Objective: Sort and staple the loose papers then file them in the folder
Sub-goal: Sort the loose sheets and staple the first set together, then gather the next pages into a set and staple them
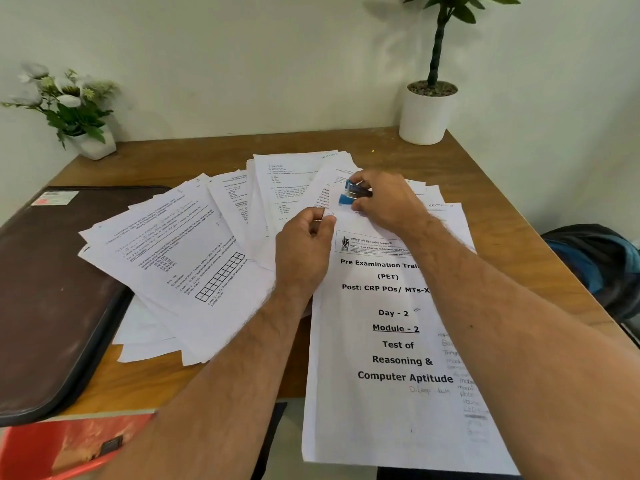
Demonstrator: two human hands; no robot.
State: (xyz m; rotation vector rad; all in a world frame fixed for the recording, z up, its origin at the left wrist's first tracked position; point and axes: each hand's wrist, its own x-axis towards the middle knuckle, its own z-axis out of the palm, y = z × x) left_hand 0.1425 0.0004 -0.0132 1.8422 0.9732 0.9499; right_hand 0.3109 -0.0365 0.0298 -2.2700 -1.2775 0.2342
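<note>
Arms reach out over the bench [491, 174], right hand [384, 199] gripping a blue stapler [353, 192] while left hand [304, 247] pinches the cover page [388, 341] top corner.

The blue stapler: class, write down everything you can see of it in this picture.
The blue stapler is small, with blue plastic-looking ends and a dark middle. Its two arms are parted at the front, toward the left of the picture. The right hand grips it from behind, hiding its rear. It is held over the top left corner of the cover sheet, which the left hand pinches.
</note>
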